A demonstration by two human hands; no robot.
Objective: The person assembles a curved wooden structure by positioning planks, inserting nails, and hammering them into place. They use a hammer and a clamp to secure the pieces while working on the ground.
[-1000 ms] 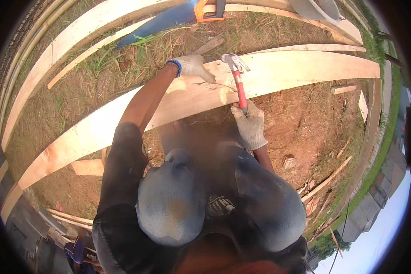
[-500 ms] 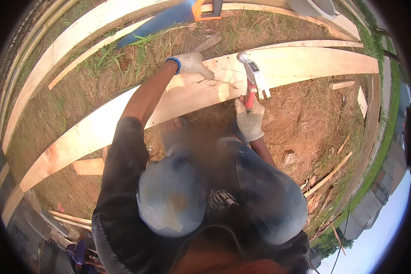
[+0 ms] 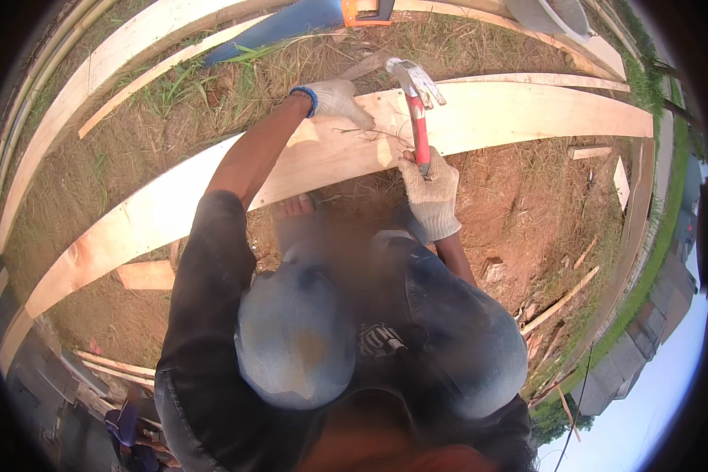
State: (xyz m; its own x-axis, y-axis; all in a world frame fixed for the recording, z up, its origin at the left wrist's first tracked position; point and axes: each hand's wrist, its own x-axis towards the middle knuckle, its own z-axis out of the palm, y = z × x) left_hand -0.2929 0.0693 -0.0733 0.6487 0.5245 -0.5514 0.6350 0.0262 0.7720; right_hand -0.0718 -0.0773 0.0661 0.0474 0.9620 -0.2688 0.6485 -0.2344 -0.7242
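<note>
A long pale wooden plank (image 3: 519,118) runs across in front of me, bending in the fisheye view. My left hand (image 3: 338,104), in a white knit glove with a blue cuff, grips its far edge. The thumb rests on the plank's face, and the other fingers are partly hidden. Beside that hand a short wooden stake (image 3: 366,64) sticks out past the far edge. My right hand (image 3: 431,193), also gloved, is closed round the red handle of a claw hammer (image 3: 419,130). The hammer's metal head is over the plank's far edge, right of my left hand.
A handsaw (image 3: 279,31) with a blue blade and orange handle lies beyond the plank, near another long board (image 3: 126,55). A grey bucket (image 3: 551,16) stands at the far right. Wood offcuts (image 3: 590,152) lie on the soil. Another person (image 3: 130,429) is at the lower left.
The hammer head has moved left and away from me, and more of its red handle shows. My right hand has shifted slightly farther forward; my left hand keeps its place on the plank.
</note>
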